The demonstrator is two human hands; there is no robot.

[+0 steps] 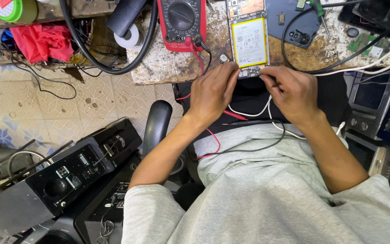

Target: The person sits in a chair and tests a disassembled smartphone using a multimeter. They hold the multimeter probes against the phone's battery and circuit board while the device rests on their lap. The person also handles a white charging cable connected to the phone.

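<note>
Working at the near edge of the worktop (168, 68), we pinch the bottom end of the opened phone (248, 40) with both hands: left hand (213, 92) and right hand (292, 92), fingertips closed on its lower board. A red multimeter (181, 20) sits just left, its leads trailing into our lap.

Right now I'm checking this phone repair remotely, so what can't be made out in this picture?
Head view only:
- Bottom end of the opened phone: covered by the fingertips of the left hand and right hand; any small tool or part between them cannot be told.
- Phone's top: cut off by the upper edge.
- Red multimeter: display cut off by the upper edge.
- Board parts: too small.
</note>
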